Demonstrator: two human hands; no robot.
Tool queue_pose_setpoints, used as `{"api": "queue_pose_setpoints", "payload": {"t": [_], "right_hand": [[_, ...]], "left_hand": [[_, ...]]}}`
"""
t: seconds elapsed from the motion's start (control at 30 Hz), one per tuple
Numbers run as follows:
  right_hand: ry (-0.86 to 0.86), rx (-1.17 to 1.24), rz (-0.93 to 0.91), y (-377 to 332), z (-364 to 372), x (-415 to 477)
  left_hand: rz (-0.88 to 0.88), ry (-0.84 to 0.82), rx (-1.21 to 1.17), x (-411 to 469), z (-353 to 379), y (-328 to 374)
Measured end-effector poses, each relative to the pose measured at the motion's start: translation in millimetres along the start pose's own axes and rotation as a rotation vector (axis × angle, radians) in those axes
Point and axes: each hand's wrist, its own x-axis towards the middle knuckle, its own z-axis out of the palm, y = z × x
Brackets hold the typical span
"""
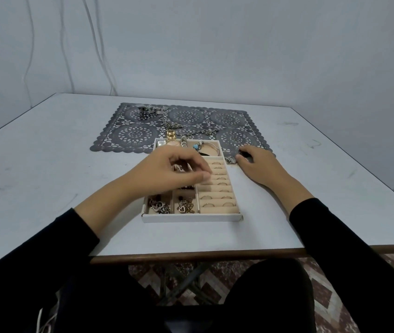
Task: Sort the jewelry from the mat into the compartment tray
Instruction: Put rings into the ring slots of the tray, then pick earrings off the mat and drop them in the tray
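Note:
A beige compartment tray [192, 217] with a white rim sits on the near edge of a grey lace mat [133, 134]. Gold rings fill its right-hand slots [217, 186]; chains lie in the two front-left cells; watches and a bangle fill the back row. My left hand [167, 171] hovers over the tray's middle-left cells with curled fingers, thumb meeting the fingertips; what it pinches is hidden. My right hand [256, 164] rests on the mat's near right corner, fingers on a small silver piece [231, 160]. Silver chains [167, 121] lie on the far mat.
The white table [47, 188] ends in a brown front edge just before my lap. A grey wall with hanging cables stands behind. Patterned floor tiles show under the table.

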Motion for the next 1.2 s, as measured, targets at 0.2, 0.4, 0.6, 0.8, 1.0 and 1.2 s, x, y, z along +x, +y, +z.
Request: {"api": "queue_pose_setpoints", "payload": {"t": [0.2,0.4,0.6,0.8,1.0,1.2], "right_hand": [[0.074,0.036,0.061,5.1,-0.3,18.9],[0.115,0.103,0.086,7.6,4.4,53.3],[0.051,0.101,0.021,-2.3,12.1,89.8],[-0.173,0.037,-0.069,-11.9,32.4,133.0],[-0.282,-0.035,-0.127,-21.2,49.8,167.7],[-0.297,-0.002,-0.173,-28.3,63.0,191.5]], "left_hand": [[-0.106,0.381,0.093,26.3,-30.7,-37.6],[-0.262,0.458,0.337,55.0,-66.3,-92.2],[-0.423,0.259,0.636,79.1,-84.9,-132.4],[-0.489,0.190,0.712,99.1,-94.1,-153.2],[-0.513,0.163,0.707,117.7,-100.1,-171.7],[-0.531,0.145,0.697,132.5,-102.7,-181.6]]}}
